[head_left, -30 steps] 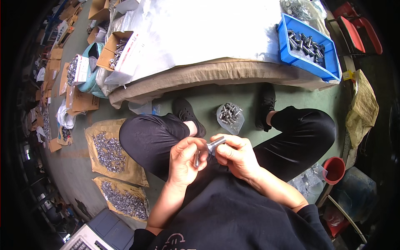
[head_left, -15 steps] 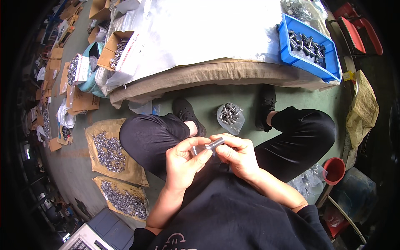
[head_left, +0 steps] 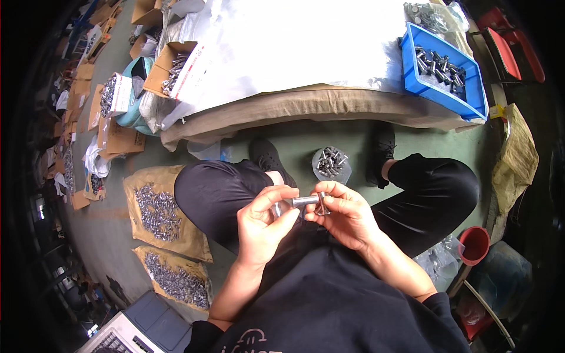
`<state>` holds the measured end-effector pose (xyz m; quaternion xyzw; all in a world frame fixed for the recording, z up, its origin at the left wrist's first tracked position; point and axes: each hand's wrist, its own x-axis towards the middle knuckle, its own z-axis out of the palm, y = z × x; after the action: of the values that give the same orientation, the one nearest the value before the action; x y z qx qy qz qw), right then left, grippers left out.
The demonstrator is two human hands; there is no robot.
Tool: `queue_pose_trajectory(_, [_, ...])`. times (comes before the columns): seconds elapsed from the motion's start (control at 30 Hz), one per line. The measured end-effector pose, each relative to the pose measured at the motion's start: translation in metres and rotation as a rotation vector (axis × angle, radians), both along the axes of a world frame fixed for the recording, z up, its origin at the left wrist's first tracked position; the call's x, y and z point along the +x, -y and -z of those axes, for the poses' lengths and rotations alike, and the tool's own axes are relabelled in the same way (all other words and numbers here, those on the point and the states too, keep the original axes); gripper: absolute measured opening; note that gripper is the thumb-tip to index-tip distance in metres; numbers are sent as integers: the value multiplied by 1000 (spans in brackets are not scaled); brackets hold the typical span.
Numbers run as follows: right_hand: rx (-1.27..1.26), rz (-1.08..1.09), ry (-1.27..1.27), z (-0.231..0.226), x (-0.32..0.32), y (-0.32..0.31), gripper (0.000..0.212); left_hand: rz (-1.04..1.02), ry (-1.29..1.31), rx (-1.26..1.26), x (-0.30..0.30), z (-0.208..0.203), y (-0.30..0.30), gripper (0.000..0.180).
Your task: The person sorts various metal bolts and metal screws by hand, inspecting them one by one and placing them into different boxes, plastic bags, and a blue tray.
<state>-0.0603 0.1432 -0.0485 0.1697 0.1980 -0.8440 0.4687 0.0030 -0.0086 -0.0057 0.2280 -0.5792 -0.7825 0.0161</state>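
Observation:
Over my lap, my left hand (head_left: pixel 263 219) is closed around a shiny metal bolt (head_left: pixel 304 200). Its smooth shank points right and its wider end lies among my fingers. My right hand (head_left: pixel 348 216) pinches a small shiny metal piece (head_left: pixel 322 203) at the shank's free end. The two parts meet or nearly meet there, and the fingers partly cover the small piece, so its exact kind is unclear. On the floor between my feet stands a clear plastic container (head_left: pixel 344 178) with several similar metal parts (head_left: pixel 331 160) in it.
Ahead is a table covered in white sheeting (head_left: pixel 306 47), with a blue crate (head_left: pixel 412 82) of dark bolts at its right. Sacks (head_left: pixel 141 226) heaped with metal parts lie at left, near cardboard boxes (head_left: pixel 159 70). A red bucket (head_left: pixel 474 246) stands at right.
The bolt has turned from slanting to nearly level. My right hand has shifted slightly right and now shows a small metal piece at the bolt's end. The whole view has moved slightly.

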Motion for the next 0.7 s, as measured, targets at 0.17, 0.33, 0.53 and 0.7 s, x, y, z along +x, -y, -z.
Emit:
queue_pose_trajectory(0.17, [32, 48, -111, -1, -1, 0, 23, 8, 14, 162, 0, -4, 1, 30])
queue_pose_trajectory(0.33, [270, -96, -225, -3, -6, -7, 23, 36, -6, 214, -1, -2, 1, 29])
queue_pose_trajectory(0.53, [145, -20, -159, -4, -5, -7, 20, 52, -54, 187, -2, -4, 0, 30])
queue_pose_trajectory(0.7, [86, -140, -196, -15, -4, -11, 21, 55, -107, -17, -3, -2, 1, 29])
